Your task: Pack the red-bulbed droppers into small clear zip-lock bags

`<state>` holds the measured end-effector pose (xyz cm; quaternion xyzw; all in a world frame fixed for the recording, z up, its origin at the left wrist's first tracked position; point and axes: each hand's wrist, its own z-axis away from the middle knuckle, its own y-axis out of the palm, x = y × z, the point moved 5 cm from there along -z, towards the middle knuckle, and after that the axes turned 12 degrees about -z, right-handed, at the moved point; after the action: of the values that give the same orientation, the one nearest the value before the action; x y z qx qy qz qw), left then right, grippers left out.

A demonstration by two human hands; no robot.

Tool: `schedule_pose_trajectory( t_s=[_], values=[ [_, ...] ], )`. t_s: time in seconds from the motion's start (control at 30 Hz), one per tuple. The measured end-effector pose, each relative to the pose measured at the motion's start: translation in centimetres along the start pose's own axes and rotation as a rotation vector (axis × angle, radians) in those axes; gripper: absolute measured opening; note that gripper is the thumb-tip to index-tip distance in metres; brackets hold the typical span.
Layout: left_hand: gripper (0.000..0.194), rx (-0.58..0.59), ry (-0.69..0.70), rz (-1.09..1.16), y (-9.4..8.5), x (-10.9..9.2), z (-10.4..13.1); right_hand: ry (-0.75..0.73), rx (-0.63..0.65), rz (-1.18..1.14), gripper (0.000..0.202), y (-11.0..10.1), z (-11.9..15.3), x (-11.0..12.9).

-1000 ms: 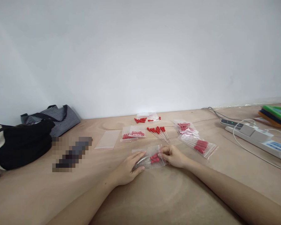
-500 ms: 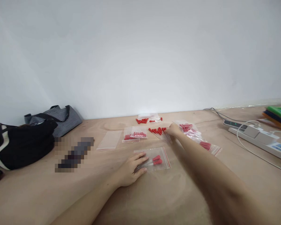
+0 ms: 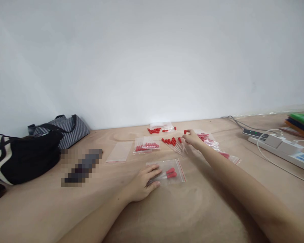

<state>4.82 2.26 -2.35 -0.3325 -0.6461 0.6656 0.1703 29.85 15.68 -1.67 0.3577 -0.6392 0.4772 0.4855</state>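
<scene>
Nearest to us, our left hand [image 3: 143,182] lies flat on the counter [image 3: 182,216], its fingers [image 3: 152,175] spread and pressing the near end of a small zip bag [image 3: 168,171] with only a few red-bulb droppers inside. Farther away, our right hand [image 3: 192,138] pinches one dropper [image 3: 185,132] from the loose droppers [image 3: 174,144], the fingers closed on it. Several filled bags [image 3: 145,145] lie beyond, and one empty bag [image 3: 119,152] waits, so we judge the packing partly done.
</scene>
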Motion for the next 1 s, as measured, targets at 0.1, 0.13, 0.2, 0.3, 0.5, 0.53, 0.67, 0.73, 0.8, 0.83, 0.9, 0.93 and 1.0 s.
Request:
schedule_pose_trajectory(
  t_s=[0.1,0.13,0.2,0.3,0.5,0.53,0.67,0.73,0.8,0.83,0.9,0.93,1.0],
  values=[
    [0.042,0.004,-0.006,0.003,-0.1,-0.1,0.1,-0.056,0.009,-0.104,0.045,-1.5,2.4,-0.1],
    [0.043,0.004,-0.01,0.004,-0.2,-0.1,0.1,-0.096,0.023,-0.184,0.043,-1.9,3.4,-0.2],
    [0.046,0.002,-0.02,0.01,-0.3,-0.1,0.1,-0.161,0.047,-0.317,0.038,-2.4,5.4,-0.6],
    [0.05,-0.006,-0.034,0.032,-0.5,-0.2,0.2,-0.174,0.011,-0.4,0.036,-2.6,7.9,-1.7],
    [0.052,0.018,-0.065,0.053,-0.8,-0.3,0.2,-0.134,-0.021,-0.46,0.033,-1.6,9.4,-2.3],
    [0.053,0.022,-0.071,0.053,-0.8,-0.3,0.2,-0.129,-0.026,-0.462,0.033,-1.6,9.4,-2.3],
    [0.053,0.033,-0.084,0.057,-1.0,-0.5,0.2,-0.145,-0.048,-0.456,0.035,-2.0,8.7,-2.6],
    [0.052,0.025,-0.08,0.061,-1.0,-0.5,0.2,-0.14,-0.065,-0.457,0.036,-2.3,8.5,-2.8],
    [0.051,0.014,-0.068,0.066,-0.9,-0.5,0.2,-0.109,-0.065,-0.474,0.036,-2.3,8.5,-3.1],
    [0.052,0.008,-0.062,0.069,-0.9,-0.5,0.2,-0.087,-0.059,-0.49,0.035,-2.2,8.6,-3.1],
    [0.052,0.001,-0.054,0.075,-0.8,-0.4,0.2,-0.035,-0.038,-0.548,0.033,-1.6,9.1,-3.1],
    [0.052,-0.001,-0.054,0.077,-0.7,-0.3,0.2,-0.004,-0.023,-0.591,0.031,-1.3,9.4,-3.0],
    [0.053,0.0,-0.055,0.079,-0.7,-0.2,0.2,0.058,0.008,-0.681,0.024,-0.4,10.2,-2.7]
  ],
)
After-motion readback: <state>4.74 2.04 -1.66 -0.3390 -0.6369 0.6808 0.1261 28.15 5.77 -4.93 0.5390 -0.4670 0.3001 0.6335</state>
